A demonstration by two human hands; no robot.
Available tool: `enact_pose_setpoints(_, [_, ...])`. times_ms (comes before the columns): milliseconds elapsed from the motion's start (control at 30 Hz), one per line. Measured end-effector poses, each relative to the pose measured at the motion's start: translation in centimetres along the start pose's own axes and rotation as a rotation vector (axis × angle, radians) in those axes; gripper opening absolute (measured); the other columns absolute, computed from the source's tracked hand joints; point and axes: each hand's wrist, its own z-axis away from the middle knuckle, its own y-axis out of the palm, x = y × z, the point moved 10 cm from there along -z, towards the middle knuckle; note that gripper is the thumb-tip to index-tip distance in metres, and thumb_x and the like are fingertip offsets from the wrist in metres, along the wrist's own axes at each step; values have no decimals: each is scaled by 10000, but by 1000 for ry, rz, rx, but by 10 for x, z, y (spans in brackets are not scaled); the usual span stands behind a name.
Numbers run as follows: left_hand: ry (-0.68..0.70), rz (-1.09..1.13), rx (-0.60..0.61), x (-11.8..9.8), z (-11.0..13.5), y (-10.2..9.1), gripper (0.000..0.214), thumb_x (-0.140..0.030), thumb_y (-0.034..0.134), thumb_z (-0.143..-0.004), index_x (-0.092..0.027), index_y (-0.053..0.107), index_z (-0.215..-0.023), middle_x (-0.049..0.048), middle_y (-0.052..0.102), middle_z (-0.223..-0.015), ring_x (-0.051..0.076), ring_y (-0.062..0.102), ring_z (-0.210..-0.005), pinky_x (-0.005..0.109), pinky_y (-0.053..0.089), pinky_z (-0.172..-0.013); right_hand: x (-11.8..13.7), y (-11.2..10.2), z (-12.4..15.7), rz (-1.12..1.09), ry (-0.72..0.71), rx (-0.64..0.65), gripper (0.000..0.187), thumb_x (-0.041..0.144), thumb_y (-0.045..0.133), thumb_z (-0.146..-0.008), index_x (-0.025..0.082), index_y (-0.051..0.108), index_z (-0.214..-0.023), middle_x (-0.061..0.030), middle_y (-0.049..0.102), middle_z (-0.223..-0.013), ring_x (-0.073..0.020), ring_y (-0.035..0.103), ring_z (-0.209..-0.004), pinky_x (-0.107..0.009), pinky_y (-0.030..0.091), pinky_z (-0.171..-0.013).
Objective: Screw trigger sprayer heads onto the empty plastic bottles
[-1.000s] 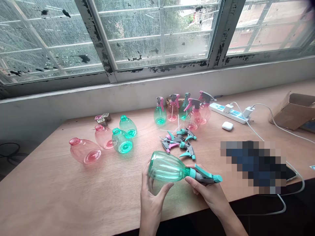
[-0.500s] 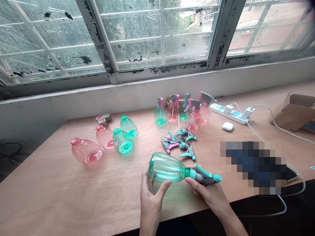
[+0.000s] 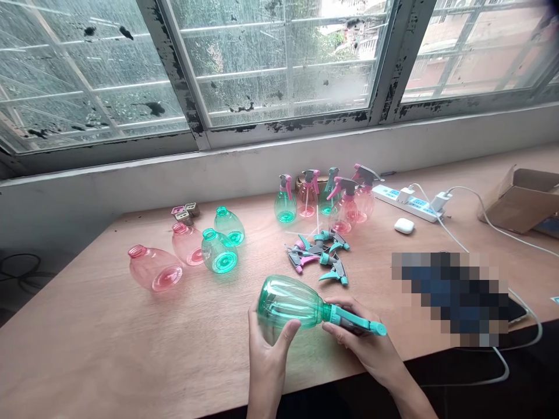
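Observation:
A clear green spray bottle [image 3: 290,304] lies sideways in both my hands above the near table edge. My left hand [image 3: 267,356] cups its round body, thumb against the side. My right hand [image 3: 365,349] wraps the grey and teal trigger head [image 3: 354,320] at the bottle's neck. A heap of loose trigger heads [image 3: 318,255] lies just beyond. Farther back stand several finished spray bottles [image 3: 325,198], pink and green.
Headless bottles lie at the left: two pink [image 3: 155,269] and two green [image 3: 219,252], with small blocks [image 3: 185,212] behind. A power strip [image 3: 413,201], white earbud case [image 3: 404,225], cables and a cardboard box [image 3: 522,198] sit at the right. A blurred patch [image 3: 449,294] covers something.
The bottle has turned in my hands: its base now tips up and left, and the trigger head has dropped lower and rotated. Both hands keep their hold.

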Motion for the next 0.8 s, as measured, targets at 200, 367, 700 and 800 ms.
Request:
enact_pose_setpoints(200, [15,5,71,11,-5,6,696,-411,878,-740,-274,566,-1347,81,668,-1364,325,611,-1325,453,465,-1140,-22,-10,1,-118,106,-84,470,545,810,-814,226,746,-1153,55,519,-584,-167,478,-541,-306,442,-549])
enact_pose_setpoints(367, [37,-21,77,6,-1,8,716,-425,894,-720,-262,564,-1334,75,699,-1279,316,628,-1294,445,476,-1131,-18,-10,1,-120,72,-81,430,506,831,-813,236,753,-1137,67,509,-570,-154,477,-523,-293,437,-542])
enact_pose_setpoints(700, [36,-4,20,8,-5,-1,719,-436,910,-699,-242,587,-1311,94,702,-1280,346,620,-1303,476,460,-1145,-10,-8,1,-53,17,-54,372,491,826,-826,246,759,-1098,39,584,-667,-165,500,-569,-294,421,-553])
enact_pose_setpoints(800, [20,7,53,15,-6,2,739,-389,919,-686,-273,583,-1334,80,687,-1321,336,625,-1299,471,464,-1143,-19,-11,0,-98,51,-75,433,550,812,-825,230,757,-1113,51,512,-595,-161,452,-532,-304,395,-529])
